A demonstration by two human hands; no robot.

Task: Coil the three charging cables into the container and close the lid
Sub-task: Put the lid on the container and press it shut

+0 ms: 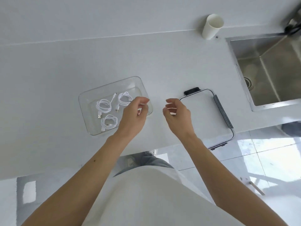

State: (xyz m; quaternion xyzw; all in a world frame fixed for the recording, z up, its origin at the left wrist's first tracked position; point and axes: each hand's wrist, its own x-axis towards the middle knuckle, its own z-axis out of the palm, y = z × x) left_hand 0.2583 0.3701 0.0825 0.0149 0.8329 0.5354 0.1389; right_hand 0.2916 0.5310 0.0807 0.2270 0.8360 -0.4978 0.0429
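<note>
Cables coiled and in the box; the lid is yet to go on.

All three white charging cables lie coiled inside the clear container (114, 88) on the desk (48, 70): one coil at the left (104, 106), one at the far right (124, 98), one at the near side (109, 122). The lid (202, 111), white with clip latches, rests flat on the desk to the right, well apart from the container. The left hand (133, 116) hovers over the container's right edge, fingers loosely curled, its grip holding nothing. The right hand (176, 116) hangs between container and lid, likewise half-curled and empty. As I judge it, the coiling is finished; what remains is to fetch the lid, seat it and press the latches down.
</note>
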